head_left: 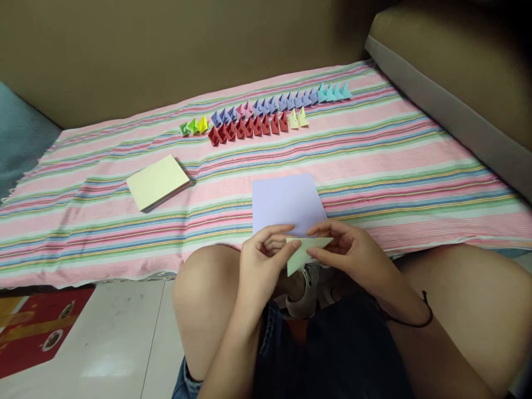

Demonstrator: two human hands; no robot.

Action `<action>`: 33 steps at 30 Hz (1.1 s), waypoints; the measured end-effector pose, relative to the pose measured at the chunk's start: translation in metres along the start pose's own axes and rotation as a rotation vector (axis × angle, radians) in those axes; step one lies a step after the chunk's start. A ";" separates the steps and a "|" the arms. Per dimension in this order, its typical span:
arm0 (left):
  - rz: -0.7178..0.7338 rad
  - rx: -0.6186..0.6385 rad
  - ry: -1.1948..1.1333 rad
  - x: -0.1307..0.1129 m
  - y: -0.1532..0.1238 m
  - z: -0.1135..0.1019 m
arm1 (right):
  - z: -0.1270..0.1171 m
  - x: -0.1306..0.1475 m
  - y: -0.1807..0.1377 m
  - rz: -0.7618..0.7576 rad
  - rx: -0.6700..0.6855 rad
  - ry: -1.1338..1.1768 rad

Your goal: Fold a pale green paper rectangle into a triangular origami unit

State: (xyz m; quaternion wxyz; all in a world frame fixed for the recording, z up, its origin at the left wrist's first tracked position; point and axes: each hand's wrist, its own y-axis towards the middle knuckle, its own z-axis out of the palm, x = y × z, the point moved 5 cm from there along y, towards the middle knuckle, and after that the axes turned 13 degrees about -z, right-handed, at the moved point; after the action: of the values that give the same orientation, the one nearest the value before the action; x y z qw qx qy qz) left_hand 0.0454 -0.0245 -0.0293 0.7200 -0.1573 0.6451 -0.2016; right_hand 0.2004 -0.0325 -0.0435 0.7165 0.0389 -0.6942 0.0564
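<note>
My left hand (266,257) and my right hand (347,252) both pinch a pale yellow-green folded paper (305,252) above my knees, fingers closed on its edges. Just beyond the hands lies a lilac sheet of paper (286,202) on the striped cloth (415,160). Farther back stand two rows of small folded paper pieces: an upper row (266,105) running from green and yellow through lilac and pink to light blue, and a lower row (249,128) of red ones ending in two pale yellow ones.
A stack of pale yellow paper (158,182) lies at the left on the cloth. A brown cushion (453,72) rises at the right, a brown wall behind. White floor tiles (116,343) and a red printed item (37,330) sit lower left.
</note>
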 end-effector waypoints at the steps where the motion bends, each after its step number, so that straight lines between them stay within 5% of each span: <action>1: -0.004 -0.016 -0.020 0.001 0.000 -0.001 | 0.001 0.001 0.000 -0.001 -0.006 0.013; 11: -0.030 -0.007 -0.117 0.003 -0.001 -0.006 | 0.005 0.004 -0.002 0.001 0.009 0.007; 19: -0.051 0.187 0.006 0.004 -0.005 0.014 | -0.004 0.000 -0.002 -0.042 -0.205 0.014; 26: -0.076 0.120 0.088 0.004 -0.004 0.011 | -0.003 0.005 -0.004 -0.079 -0.276 -0.067; 33: 0.071 0.118 0.213 0.001 -0.006 0.015 | 0.002 0.011 -0.002 -0.159 -0.237 -0.092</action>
State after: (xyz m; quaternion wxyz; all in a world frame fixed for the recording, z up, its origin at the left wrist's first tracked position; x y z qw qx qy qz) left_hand 0.0595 -0.0308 -0.0256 0.6621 -0.0693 0.7102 -0.2290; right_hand 0.1994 -0.0348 -0.0322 0.6857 0.0114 -0.7228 -0.0845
